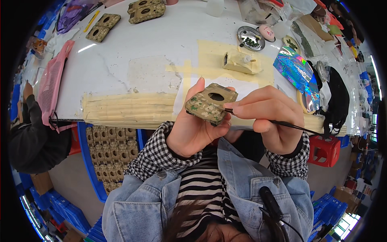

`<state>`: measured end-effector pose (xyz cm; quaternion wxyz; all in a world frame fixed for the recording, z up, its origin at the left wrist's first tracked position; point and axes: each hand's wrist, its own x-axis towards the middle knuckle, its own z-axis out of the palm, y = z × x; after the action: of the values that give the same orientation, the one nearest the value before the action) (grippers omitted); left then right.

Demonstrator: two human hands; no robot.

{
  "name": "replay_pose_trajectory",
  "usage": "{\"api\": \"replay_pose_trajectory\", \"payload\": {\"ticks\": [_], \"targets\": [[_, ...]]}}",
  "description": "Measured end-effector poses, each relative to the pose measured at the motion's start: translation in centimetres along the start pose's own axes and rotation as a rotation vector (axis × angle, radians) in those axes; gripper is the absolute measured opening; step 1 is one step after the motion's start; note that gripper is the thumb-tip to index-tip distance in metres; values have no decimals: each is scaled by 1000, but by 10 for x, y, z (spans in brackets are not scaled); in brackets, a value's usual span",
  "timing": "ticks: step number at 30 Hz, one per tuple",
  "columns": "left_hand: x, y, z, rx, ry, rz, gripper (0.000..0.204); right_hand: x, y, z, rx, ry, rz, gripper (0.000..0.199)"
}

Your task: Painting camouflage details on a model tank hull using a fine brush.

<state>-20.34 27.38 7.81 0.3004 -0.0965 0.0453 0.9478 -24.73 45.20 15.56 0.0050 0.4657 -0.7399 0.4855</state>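
My left hand (197, 133) holds up a camouflage-patterned housing (205, 103) with an oval-looking dark hole in its upper face. Its fingers and thumb wrap round the housing's sides. My right hand (270, 117) pinches a thin black pen-like tool (229, 110), whose tip is at the housing's right side. Whether the tip touches the surface is too small to tell. A thin black line runs from behind the right fingers off to the right. Just beyond the hands, a tape-covered block (242, 62) sits on the masking-taped table (153, 44).
A round metal dish (250, 38) with small dark green pieces stands beside a pink rounded object (266, 32). Iridescent film (296, 66) lies at the right. More camouflage housings (146, 12) rest at the back, others fill a blue crate (96, 185) below left. A person (32, 137) sits at left.
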Motion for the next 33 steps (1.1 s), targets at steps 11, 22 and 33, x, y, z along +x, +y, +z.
{"api": "replay_pose_trajectory", "payload": {"ticks": [11, 22, 33], "targets": [[0, 0, 1, 6, 12, -3, 60, 0, 3, 2, 5, 33, -38, 25], [0, 1, 1, -14, 3, -10, 60, 1, 1, 1, -22, 19, -30, 24], [1, 2, -2, -22, -31, -21, 60, 2, 1, 0, -30, 14, -33, 25]]}}
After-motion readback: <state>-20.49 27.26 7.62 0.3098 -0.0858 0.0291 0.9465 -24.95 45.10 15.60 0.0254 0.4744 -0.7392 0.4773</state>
